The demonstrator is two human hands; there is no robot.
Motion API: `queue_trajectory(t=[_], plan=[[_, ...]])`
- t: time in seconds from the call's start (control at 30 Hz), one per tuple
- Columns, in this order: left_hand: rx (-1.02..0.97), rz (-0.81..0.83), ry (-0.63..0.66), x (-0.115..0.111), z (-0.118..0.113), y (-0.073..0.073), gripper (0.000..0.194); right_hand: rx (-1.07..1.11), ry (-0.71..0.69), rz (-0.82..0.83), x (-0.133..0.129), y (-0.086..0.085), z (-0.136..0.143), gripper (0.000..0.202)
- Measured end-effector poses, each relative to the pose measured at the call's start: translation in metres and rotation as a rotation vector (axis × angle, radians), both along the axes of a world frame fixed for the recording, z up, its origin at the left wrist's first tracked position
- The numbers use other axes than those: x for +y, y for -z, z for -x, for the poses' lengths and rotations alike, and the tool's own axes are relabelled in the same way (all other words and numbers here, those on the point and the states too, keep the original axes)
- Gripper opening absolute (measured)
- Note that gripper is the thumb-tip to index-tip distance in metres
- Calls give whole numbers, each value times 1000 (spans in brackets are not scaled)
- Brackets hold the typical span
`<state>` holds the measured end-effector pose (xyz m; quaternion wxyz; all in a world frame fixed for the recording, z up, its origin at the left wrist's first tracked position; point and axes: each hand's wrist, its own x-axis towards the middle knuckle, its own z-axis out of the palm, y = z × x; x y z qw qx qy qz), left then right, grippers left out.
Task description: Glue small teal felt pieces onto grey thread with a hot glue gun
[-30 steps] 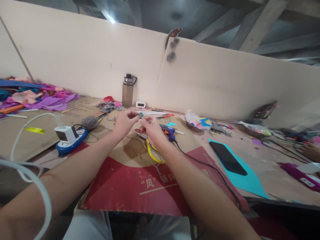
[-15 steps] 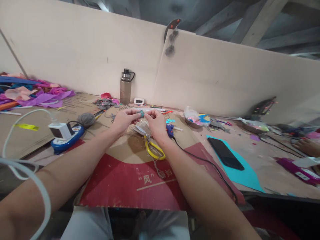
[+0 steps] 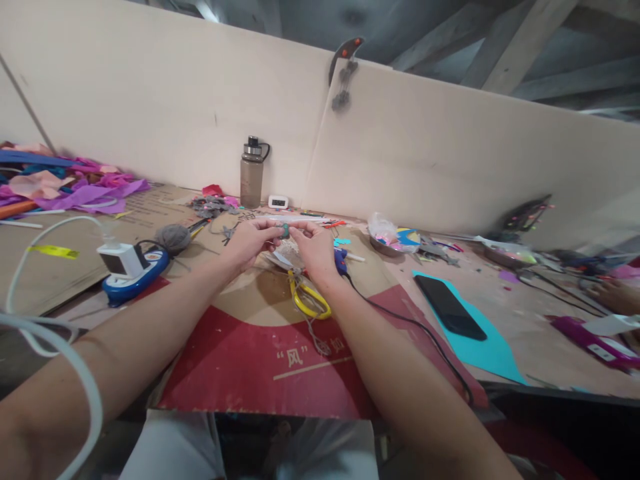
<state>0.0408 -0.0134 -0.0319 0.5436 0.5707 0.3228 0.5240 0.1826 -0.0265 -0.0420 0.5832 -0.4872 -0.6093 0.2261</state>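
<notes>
A small teal-green piece (image 3: 285,231), too small to identify, is pinched between the fingertips of both hands above the cardboard. My left hand (image 3: 253,241) grips it from the left, fingers closed. From the other side, my right hand (image 3: 314,247) closes thumb and finger on it. Below and between the hands lie scissors with yellow handles (image 3: 311,300), their blades partly hidden. A blue glue gun (image 3: 341,260) sits just beyond my right wrist, its black cord running toward the front right. A grey string (image 3: 316,337) trails over the red part of the cardboard (image 3: 215,373).
To the left are a blue power strip (image 3: 135,280) with a white charger and a grey yarn ball (image 3: 173,238). A bottle (image 3: 251,177) stands against the partition. At right, a phone (image 3: 450,307) lies on turquoise sheet; a person's hand (image 3: 613,293) shows at the far right.
Both hands stay in nearly the same place. The teal piece looks slightly turned between the fingertips. Nothing else has visibly moved.
</notes>
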Motion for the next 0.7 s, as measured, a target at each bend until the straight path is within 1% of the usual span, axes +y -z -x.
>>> queue_trajectory(t=[0.07,0.2,0.3,0.5,0.7], plan=[[5,16,-2,0,0,0,19,-3,-19,-7,0,1,0,25],[13,41,1,-1,0,0,21,-38,33,0,-1,0,2,24],[20,55,28,-2,0,-1,22,-34,41,17,-1,-1,2,23],[57,64,65,-7,-1,-6,18,-2,31,58,0,-1,-1,22],[87,54,-14,-5,-1,-4,19,-18,23,75,-4,0,1,20]])
